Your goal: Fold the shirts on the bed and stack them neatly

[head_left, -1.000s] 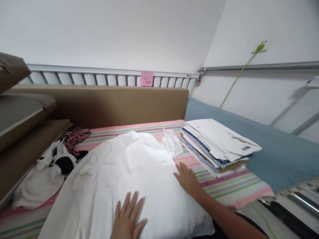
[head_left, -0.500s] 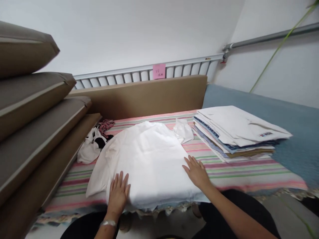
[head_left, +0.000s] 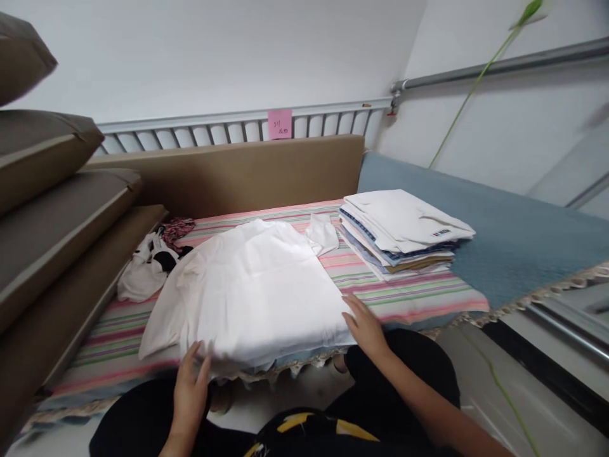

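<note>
A white shirt (head_left: 266, 292) lies spread over the striped cloth, its front edge along the bed's edge and one sleeve (head_left: 164, 317) out to the left. My left hand (head_left: 189, 384) is at the shirt's front left corner, thumb and fingers apart. At the front right corner is my right hand (head_left: 366, 327), fingers extended near or on the fabric; whether it presses down I cannot tell. Beyond the shirt's right side sits a small crumpled white cloth (head_left: 322, 233).
A stack of folded clothes (head_left: 404, 222) stands on the right. Brown cushions (head_left: 61, 228) are piled at the left, beside crumpled black-and-white clothes (head_left: 143, 270). A long brown board-like cushion (head_left: 247, 174) leans before the radiator (head_left: 190, 134). Blue cover (head_left: 514, 222) extends to the right.
The view has shifted, so things appear further left. My left hand has come off the shirt's surface to its front edge; my right hand has slid toward the front right corner.
</note>
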`<state>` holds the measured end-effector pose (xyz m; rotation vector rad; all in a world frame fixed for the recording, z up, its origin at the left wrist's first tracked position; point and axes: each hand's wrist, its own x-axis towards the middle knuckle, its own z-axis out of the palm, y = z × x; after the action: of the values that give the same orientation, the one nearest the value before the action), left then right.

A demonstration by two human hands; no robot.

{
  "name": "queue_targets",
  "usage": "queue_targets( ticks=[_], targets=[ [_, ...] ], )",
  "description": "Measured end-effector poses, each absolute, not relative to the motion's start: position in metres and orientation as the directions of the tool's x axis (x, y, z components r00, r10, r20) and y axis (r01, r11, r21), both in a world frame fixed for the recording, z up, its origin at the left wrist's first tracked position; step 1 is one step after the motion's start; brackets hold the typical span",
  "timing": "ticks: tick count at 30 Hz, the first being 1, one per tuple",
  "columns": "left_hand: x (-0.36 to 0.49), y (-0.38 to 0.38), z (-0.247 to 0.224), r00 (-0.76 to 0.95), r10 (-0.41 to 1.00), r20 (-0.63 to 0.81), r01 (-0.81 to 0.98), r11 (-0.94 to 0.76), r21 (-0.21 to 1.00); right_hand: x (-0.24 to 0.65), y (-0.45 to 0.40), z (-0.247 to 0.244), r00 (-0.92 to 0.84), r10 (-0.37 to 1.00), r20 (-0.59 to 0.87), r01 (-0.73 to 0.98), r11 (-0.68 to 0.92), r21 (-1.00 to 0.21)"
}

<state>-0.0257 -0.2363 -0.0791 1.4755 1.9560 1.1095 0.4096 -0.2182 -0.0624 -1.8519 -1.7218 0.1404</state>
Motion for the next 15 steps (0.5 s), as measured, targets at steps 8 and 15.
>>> queue_targets(
  ticks=[8, 15],
  targets=[
    [-0.034, -0.249, -0.105, -0.663, 0.679, -0.316, 0.076, 0.481, 0.873, 0.428, -0.249, -0.089, 0.487, 0.857, -0.167, 0.534, -0.444, -0.72],
    [-0.05, -0.243, -0.115, -0.655, 0.724, -0.218, 0.263, 0.489, 0.832, 0.43, -0.239, -0.097, 0.388, 0.906, -0.172, 0.659, -0.403, -0.635]
  ],
)
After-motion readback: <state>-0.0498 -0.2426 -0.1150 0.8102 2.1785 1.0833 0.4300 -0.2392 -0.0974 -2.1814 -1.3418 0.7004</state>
